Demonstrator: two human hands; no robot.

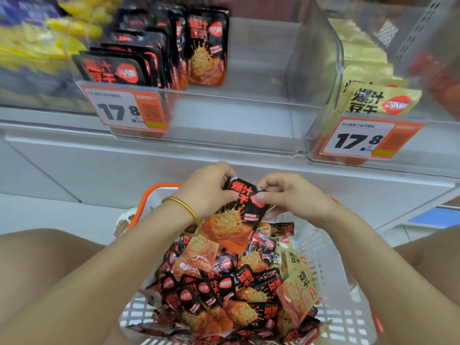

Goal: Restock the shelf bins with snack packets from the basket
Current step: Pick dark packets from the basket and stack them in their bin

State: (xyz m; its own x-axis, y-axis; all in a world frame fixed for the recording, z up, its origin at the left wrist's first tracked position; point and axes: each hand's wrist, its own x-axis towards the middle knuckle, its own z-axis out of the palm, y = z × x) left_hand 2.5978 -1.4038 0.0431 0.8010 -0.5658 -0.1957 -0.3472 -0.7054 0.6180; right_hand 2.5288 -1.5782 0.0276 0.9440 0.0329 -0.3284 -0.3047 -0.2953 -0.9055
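Both hands hold a small stack of black-and-orange snack packets (236, 215) upright above the white basket (331, 265). My left hand (206, 190), with a gold bangle on its wrist, pinches the stack's top left edge. My right hand (291, 195) pinches its top right corner. The basket below is heaped with several black and a few beige packets (224, 290). On the shelf above, a clear bin (239, 120) has black packets (159, 53) standing along its left side, and its right part is bare.
A clear bin (323, 143) at right holds beige packets (378, 100). Orange price tags reading 17.8 hang on both bin fronts (127, 110). Yellow packets fill the blurred bin at far left (49, 41). My bare knees flank the basket.
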